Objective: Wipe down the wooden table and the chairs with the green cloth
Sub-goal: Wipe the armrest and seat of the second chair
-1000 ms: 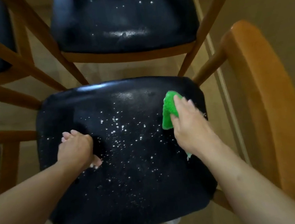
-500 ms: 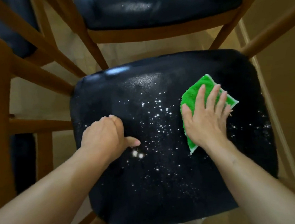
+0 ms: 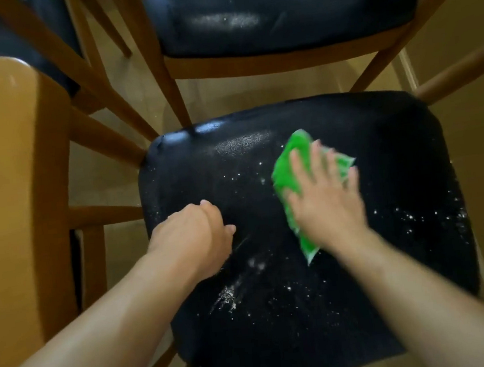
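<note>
- Green cloth (image 3: 294,161): lay flat on the black chair seat (image 3: 319,308), right of centre in the frame; it partly showed above and below the hand covering it.
- Right hand (image 3: 324,202): fingers straight and spread, palm pressing the cloth down; nothing was gripped. Motion blur on the fingertips.
- Left hand (image 3: 193,240): knuckles bent and fingers tucked under, thumb pointing right, resting on the seat left of centre; it held nothing that could be seen.
- White specks (image 3: 407,215): scattered at the seat's right edge, with a smeared streak at lower centre.
- Second chair seat (image 3: 278,13): upper centre, also black, faintly dusted.
- Wooden chair back (image 3: 14,174): left edge of the frame.
- Handling, judged: the cloth looked soft, light and limp, so it would bunch if dragged by a corner; a flat palm over its middle suits it. The glossy seat would probably let it slide easily.
- Change from half a second before: the cloth and right hand sat higher on the seat, the central cluster of specks was largely gone, and the streak at lower centre was new. The left hand was about where it had been.
</note>
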### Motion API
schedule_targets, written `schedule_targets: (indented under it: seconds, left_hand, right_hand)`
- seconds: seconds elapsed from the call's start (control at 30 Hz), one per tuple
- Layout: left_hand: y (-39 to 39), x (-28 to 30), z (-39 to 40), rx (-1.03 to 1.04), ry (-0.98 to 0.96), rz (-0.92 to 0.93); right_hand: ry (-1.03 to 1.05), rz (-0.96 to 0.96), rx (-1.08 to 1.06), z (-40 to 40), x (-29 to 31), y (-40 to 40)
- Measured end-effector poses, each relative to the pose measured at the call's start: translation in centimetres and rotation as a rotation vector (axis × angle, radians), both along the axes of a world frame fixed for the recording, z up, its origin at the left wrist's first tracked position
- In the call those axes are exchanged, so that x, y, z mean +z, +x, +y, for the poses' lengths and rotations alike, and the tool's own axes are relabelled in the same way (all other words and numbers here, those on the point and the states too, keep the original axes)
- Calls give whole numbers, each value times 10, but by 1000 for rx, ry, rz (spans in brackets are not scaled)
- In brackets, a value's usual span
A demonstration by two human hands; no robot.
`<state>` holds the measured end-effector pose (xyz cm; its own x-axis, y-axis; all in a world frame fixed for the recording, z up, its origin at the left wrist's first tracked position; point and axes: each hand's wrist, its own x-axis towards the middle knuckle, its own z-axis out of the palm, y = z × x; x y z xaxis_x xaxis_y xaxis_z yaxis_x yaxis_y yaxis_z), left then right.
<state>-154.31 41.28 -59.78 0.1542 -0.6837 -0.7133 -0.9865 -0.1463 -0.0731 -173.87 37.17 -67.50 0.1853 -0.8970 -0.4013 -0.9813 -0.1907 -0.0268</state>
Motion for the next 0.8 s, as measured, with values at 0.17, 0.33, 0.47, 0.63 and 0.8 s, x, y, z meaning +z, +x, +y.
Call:
schedule_targets:
  seconds: [0.17,0.33,0.47,0.63,0.8]
  left_hand:
    - [-8,3,-6,-36,52,40]
    - [-9,-6,0,-30,-26,66]
    - [-16,-8,-5,9,221,35]
    - [-14,-7,6,-73,58,74]
    - [-17,2,-1,-44,-132,158]
  right_hand:
    - [-40,-36,-394,-44,9,1]
    - [86,-232,-26,70,13,76]
    - [271,-277,227,115,14,80]
    - [113,-56,81,34,13,17]
    - [179,-145,-135,-3,26,3]
